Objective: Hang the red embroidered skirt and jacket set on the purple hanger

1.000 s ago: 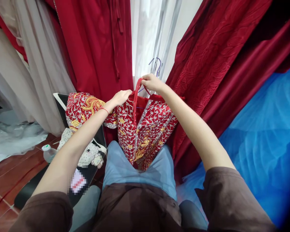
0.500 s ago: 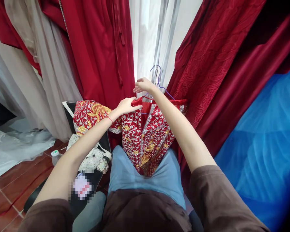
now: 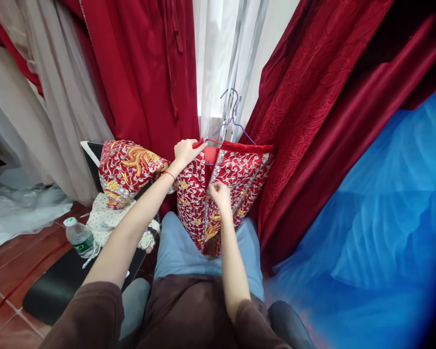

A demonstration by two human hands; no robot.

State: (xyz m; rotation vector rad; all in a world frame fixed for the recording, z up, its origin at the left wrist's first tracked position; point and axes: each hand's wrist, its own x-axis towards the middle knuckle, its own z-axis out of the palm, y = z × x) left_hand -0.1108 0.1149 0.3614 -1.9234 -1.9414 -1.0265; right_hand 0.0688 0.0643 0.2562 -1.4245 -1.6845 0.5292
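A red jacket [image 3: 240,169] embroidered in silver and gold hangs on a purple wire hanger [image 3: 229,121] in front of me, its lower part resting on my lap. My left hand [image 3: 186,150] is closed on the jacket's collar at the left shoulder. My right hand [image 3: 218,193] is lower, fingers pinched on the jacket's front opening near the middle. One sleeve [image 3: 127,167] spreads out to the left.
Red garments [image 3: 145,72] and a white curtain [image 3: 218,63] hang behind. Pale sheer fabric [image 3: 47,97] hangs at the left, blue tulle [image 3: 385,208] fills the right. A plastic bottle [image 3: 79,237], a spotted cloth bag [image 3: 105,218] and a black case [image 3: 58,286] lie on the tiled floor.
My right hand let go near the hanger's hook and dropped down to the jacket's front opening. My left hand stayed at the collar.
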